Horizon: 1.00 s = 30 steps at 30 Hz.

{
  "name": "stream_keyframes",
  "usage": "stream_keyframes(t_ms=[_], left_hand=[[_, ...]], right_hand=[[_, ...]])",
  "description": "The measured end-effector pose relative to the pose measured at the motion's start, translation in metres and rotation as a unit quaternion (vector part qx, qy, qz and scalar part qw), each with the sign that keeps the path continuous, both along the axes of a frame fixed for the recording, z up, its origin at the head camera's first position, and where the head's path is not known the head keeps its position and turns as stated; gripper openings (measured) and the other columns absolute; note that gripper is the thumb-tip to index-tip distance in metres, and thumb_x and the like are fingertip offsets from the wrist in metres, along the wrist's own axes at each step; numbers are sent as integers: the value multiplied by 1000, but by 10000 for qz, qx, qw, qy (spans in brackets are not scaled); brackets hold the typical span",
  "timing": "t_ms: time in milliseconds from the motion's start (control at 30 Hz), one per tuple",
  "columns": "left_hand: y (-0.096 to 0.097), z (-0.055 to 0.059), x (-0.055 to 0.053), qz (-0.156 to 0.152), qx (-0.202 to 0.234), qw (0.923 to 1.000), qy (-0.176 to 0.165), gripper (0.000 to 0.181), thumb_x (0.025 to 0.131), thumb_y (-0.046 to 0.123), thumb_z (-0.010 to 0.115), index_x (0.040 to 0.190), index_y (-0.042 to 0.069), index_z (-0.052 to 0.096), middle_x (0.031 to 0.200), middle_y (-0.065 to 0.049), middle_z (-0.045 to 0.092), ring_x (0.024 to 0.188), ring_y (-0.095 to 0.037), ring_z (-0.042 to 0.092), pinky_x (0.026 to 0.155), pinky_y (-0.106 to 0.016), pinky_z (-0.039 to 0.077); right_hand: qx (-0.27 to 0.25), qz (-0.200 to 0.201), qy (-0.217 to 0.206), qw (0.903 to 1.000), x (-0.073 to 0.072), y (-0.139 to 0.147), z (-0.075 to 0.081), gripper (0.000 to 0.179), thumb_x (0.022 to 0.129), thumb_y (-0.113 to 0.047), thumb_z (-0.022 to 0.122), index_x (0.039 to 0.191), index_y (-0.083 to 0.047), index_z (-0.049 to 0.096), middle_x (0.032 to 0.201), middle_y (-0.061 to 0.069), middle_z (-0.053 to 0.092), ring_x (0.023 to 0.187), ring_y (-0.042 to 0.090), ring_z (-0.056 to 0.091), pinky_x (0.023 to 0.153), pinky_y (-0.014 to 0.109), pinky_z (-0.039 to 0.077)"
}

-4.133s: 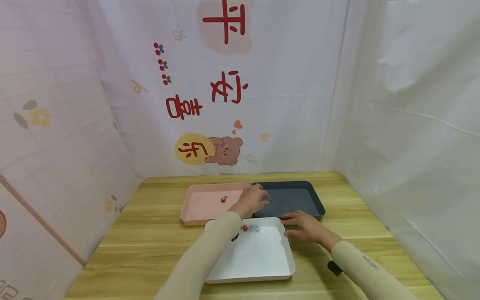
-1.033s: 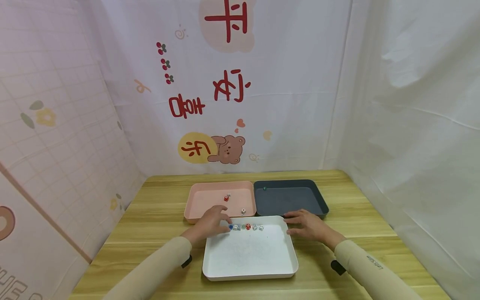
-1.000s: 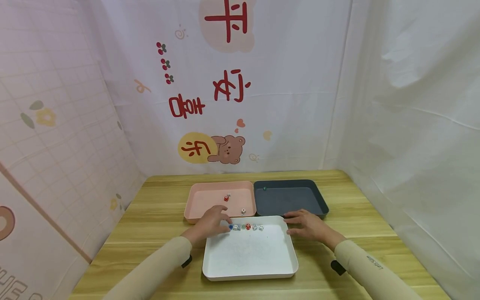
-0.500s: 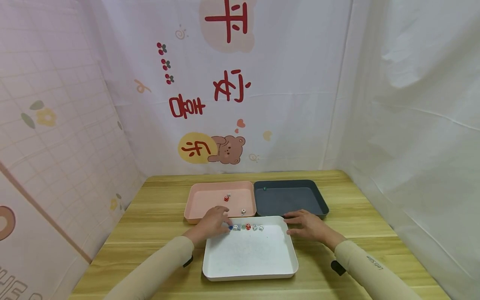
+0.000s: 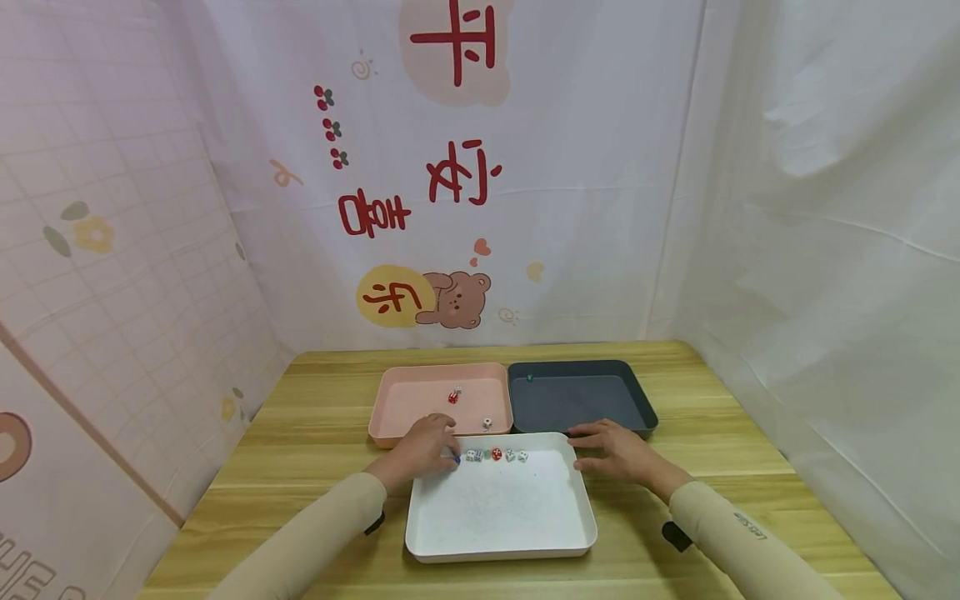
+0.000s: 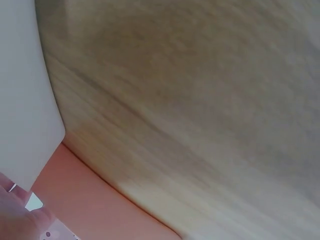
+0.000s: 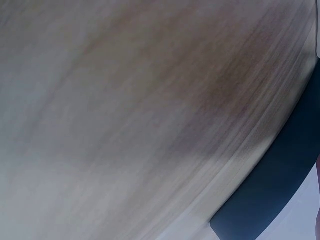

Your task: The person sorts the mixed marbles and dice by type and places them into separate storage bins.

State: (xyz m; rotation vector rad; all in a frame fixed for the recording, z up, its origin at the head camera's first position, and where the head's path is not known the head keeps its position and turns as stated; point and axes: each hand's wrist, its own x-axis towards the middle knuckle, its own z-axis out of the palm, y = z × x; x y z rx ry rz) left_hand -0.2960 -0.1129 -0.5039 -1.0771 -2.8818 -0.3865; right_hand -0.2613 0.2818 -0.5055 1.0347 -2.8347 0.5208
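Note:
At the back left corner of the white tray (image 5: pixel 501 521), my left hand (image 5: pixel 422 447) pinches a blue die (image 5: pixel 457 459), mostly covered by the fingers. Right of it, a row of dice runs along the tray's back wall: white dice (image 5: pixel 475 456), a pale greenish die (image 5: pixel 487 455), a red die (image 5: pixel 497 454) and further white dice (image 5: pixel 516 456). My right hand (image 5: pixel 617 453) rests at the tray's back right corner, fingers extended along the rim and holding nothing. In the left wrist view, only part of the left hand (image 6: pixel 20 217) shows at the lower left.
Behind the white tray stands a pink tray (image 5: pixel 408 400) with a red die (image 5: pixel 453 398) and white dice (image 5: pixel 487 423). Beside it, a dark grey tray (image 5: pixel 581 400) holds a small green die (image 5: pixel 529 378). White printed cloth (image 5: pixel 585 208) encloses the wooden table (image 5: pixel 285 433).
My left hand has come from above the pink and dark trays to the white tray's left corner. Over the last second the blue die has shifted slightly left. The right hand stays put.

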Motion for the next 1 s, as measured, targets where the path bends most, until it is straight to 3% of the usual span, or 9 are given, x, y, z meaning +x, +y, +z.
stream_keyframes(t_ms=[267,733,1000], left_hand=[[1,8,2,-25,140,9998,-146,11,81,23,81,89,16,77,130,-19,56,126,-35,46,106,-52,36],[5,21,-1,200,56,9994,-260,11,83,26,79,90,17,77,134,-17,55,130,-37,44,109,-52,33],[12,30,-5,89,75,9999,-114,9,83,27,79,88,20,77,132,-17,56,128,-35,45,108,-54,34]], right_hand=[[-32,34,25,10000,0,0,0,48,92,-39,69,127,-6,68,136,8,60,122,34,53,95,52,47],[23,44,106,9999,2,-2,2,48,93,-39,68,128,-6,67,136,8,59,122,35,52,94,53,47],[45,40,70,10000,2,-2,4,49,93,-40,67,128,-5,67,136,9,59,121,35,53,94,53,47]])
